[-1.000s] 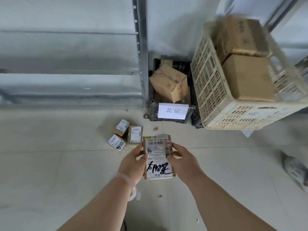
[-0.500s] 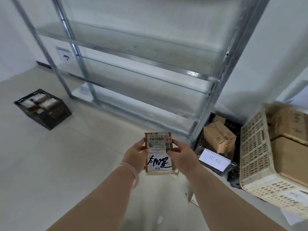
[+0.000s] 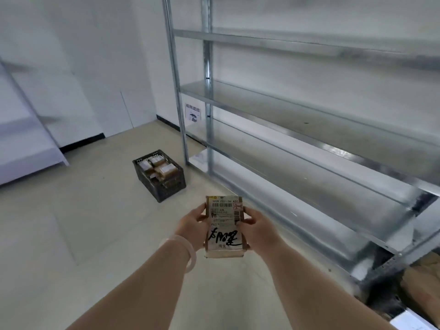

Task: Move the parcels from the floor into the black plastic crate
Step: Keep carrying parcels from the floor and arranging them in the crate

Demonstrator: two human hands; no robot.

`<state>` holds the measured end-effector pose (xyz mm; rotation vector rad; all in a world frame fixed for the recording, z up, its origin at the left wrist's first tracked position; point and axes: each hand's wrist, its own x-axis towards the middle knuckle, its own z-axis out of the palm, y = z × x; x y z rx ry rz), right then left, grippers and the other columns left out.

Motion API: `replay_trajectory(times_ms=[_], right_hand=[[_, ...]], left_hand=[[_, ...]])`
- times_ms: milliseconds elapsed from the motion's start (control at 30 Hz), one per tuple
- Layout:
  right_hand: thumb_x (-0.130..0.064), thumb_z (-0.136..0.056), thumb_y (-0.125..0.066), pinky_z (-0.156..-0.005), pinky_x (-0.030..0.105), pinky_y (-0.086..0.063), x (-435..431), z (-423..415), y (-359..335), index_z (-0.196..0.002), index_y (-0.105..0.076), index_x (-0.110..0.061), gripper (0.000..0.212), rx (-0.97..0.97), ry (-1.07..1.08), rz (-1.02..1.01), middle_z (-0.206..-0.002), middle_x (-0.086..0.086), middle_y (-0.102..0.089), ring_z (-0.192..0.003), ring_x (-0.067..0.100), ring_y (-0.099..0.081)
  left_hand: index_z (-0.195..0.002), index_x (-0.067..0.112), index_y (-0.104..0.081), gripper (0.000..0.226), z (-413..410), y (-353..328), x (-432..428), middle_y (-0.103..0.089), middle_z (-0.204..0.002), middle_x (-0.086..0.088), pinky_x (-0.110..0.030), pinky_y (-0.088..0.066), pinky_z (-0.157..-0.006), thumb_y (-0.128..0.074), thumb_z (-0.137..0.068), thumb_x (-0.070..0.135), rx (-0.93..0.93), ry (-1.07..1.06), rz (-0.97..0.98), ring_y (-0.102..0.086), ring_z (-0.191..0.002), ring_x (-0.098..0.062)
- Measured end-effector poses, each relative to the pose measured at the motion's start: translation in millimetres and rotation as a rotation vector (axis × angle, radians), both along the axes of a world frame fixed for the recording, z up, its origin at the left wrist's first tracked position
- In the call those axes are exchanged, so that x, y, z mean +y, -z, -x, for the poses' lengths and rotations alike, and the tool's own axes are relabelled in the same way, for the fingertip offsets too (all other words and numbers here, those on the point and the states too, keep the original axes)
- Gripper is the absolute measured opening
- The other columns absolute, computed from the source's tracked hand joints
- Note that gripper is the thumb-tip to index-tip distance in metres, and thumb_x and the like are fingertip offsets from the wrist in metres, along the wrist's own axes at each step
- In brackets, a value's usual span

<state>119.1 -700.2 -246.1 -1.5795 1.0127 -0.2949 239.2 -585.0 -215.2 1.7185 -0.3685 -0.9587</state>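
Between the left hand (image 3: 194, 226) and right hand (image 3: 257, 228), both gripping its sides, a small brown cardboard parcel with a white label (image 3: 224, 225) is riding at chest height. Ahead, the black plastic crate (image 3: 159, 175) is sitting well apart, already holding several parcels. Open floor (image 3: 83, 222) is lying between; the grey metal shelving (image 3: 297, 139) is edging the right.

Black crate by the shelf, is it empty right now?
No, the black crate already holds several brown parcels.
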Motion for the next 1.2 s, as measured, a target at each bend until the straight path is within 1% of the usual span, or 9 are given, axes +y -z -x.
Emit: replay_trajectory(times_ms=[67, 233, 433, 567, 700, 833, 1000, 1167, 1200], right_hand=[[-0.018, -0.089, -0.059, -0.07, 0.042, -0.062, 10, -49, -5, -0.131, -0.054, -0.034, 0.045, -0.013, -0.017, -0.008, -0.095, 0.001, -0.071, -0.082, 0.02, -0.073], [-0.02, -0.089, -0.059, -0.073, 0.041, -0.061, 14, -152, -18, -0.135, -0.051, -0.034, 0.049, -0.007, -0.082, 0.041, -0.096, -0.001, -0.071, -0.084, 0.018, -0.072], [-0.019, -0.091, -0.059, -0.074, 0.041, -0.061, -7, -263, -14, -0.136, -0.048, -0.032, 0.048, -0.015, -0.151, 0.053, -0.096, 0.0, -0.071, -0.085, 0.019, -0.072], [-0.018, -0.093, -0.057, -0.068, 0.028, -0.059, -37, -339, -16, -0.137, -0.05, -0.027, 0.045, -0.029, -0.209, 0.095, -0.096, 0.0, -0.07, -0.084, 0.014, -0.071], [-0.017, -0.092, -0.059, -0.072, 0.04, -0.062, -71, -421, -17, -0.134, -0.053, -0.027, 0.044, -0.036, -0.238, 0.061, -0.097, 0.002, -0.07, -0.084, 0.019, -0.072], [-0.013, -0.094, -0.056, -0.071, 0.036, -0.062, -91, -496, -15, -0.129, -0.055, -0.03, 0.04, -0.026, -0.288, 0.017, -0.097, 0.002, -0.071, -0.084, 0.018, -0.072], [-0.015, -0.093, -0.059, -0.077, 0.041, -0.061, -99, -584, 4, -0.133, -0.053, -0.027, 0.042, 0.052, -0.318, 0.02, -0.098, 0.001, -0.071, -0.087, 0.019, -0.071], [-0.011, -0.095, -0.056, -0.064, 0.028, -0.06, -106, -687, 15, -0.131, -0.053, -0.019, 0.037, 0.069, -0.272, -0.022, -0.097, 0.002, -0.067, -0.083, 0.015, -0.069], [-0.01, -0.095, -0.055, -0.064, 0.028, -0.059, -105, -709, 18, -0.129, -0.054, -0.019, 0.036, 0.068, -0.245, -0.03, -0.096, 0.002, -0.067, -0.083, 0.015, -0.069]], left_hand=[[-0.139, 0.03, -0.045, 0.048, -47, -3, 12, -0.067, -0.105, -0.001, -0.049, -0.055, -0.087, -0.05, -0.096, 0.009, -0.042, -0.016, -0.019, -0.065, -0.098, -0.021], [-0.138, 0.029, -0.046, 0.046, -140, -10, 22, -0.068, -0.109, -0.002, -0.047, -0.053, -0.092, -0.048, -0.097, 0.008, -0.072, -0.082, -0.009, -0.064, -0.1, -0.022], [-0.139, 0.027, -0.045, 0.049, -242, -8, 6, -0.065, -0.114, -0.005, -0.046, -0.053, -0.093, -0.048, -0.096, 0.005, 0.003, -0.178, 0.03, -0.062, -0.103, -0.023], [-0.135, 0.025, -0.05, 0.047, -315, -8, -20, -0.067, -0.109, -0.003, -0.049, -0.052, -0.092, -0.048, -0.095, 0.002, 0.037, -0.244, 0.075, -0.063, -0.102, -0.023], [-0.131, 0.027, -0.053, 0.045, -388, -14, -49, -0.067, -0.104, 0.0, -0.044, -0.055, -0.088, -0.048, -0.095, 0.0, 0.091, -0.309, 0.111, -0.064, -0.093, -0.016], [-0.134, 0.029, -0.051, 0.049, -461, -2, -69, -0.066, -0.106, 0.0, -0.047, -0.053, -0.091, -0.048, -0.095, 0.0, 0.127, -0.365, 0.08, -0.063, -0.097, -0.017], [-0.135, 0.029, -0.049, 0.048, -549, 26, -75, -0.064, -0.105, 0.003, -0.047, -0.054, -0.091, -0.048, -0.095, 0.003, 0.134, -0.334, 0.011, -0.063, -0.1, -0.019], [-0.132, 0.029, -0.052, 0.047, -662, 44, -86, -0.066, -0.1, 0.004, -0.048, -0.053, -0.091, -0.048, -0.095, 0.002, 0.133, -0.275, 0.02, -0.064, -0.099, -0.021], [-0.133, 0.028, -0.052, 0.046, -686, 47, -88, -0.066, -0.098, 0.005, -0.048, -0.053, -0.092, -0.048, -0.095, 0.001, 0.123, -0.252, 0.023, -0.064, -0.1, -0.022]])
